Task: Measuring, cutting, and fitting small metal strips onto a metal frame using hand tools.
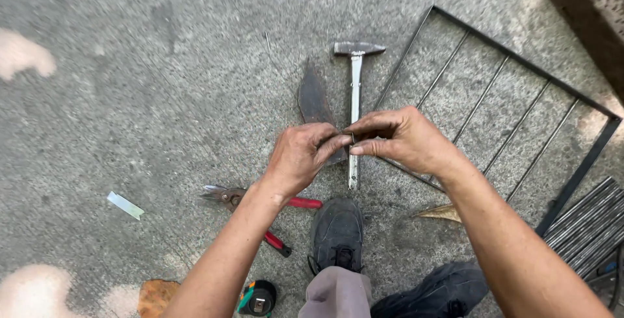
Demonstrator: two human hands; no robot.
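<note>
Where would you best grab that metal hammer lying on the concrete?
Probably the lower shaft of the metal hammer, from above. It lies flat, head away from the person, its tail near the dark shoe. The left hand and right hand currently hover over that stretch.

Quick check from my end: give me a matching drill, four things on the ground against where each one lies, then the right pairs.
Things:
1. hammer
2. snips with red handles
3. tape measure
4. metal grid frame

Places:
A. at the bottom edge, beside the grey trouser leg
B. on the right, dark bars on the concrete
C. beyond the hands, head pointing away
D. under the left forearm, left of the black shoe

Pairs: 1-C, 2-D, 3-A, 4-B
</note>
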